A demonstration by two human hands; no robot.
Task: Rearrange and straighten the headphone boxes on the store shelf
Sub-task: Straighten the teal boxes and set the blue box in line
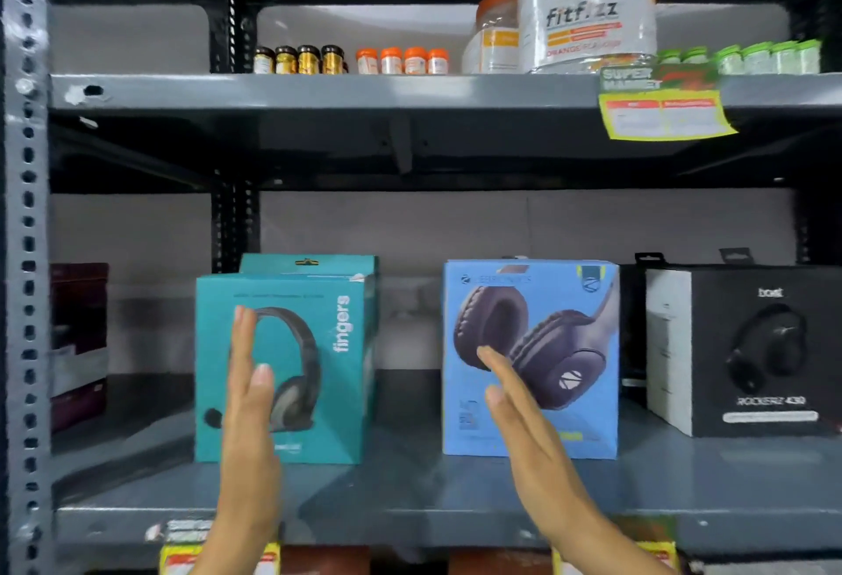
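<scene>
Head view: teal box [284,369] and blue box [531,358] upright, facing out; hands flat, empty.

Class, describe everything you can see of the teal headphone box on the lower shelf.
The teal box looks like printed cardboard, with a dark headset and microphone pictured on its front and "fingers" in white up its right side. It stands upright on the grey lower shelf, turned slightly, with a second teal box right behind it. The left hand, open with fingers straight, is in front of its face; contact cannot be judged. A gap separates it from the blue box.
</scene>
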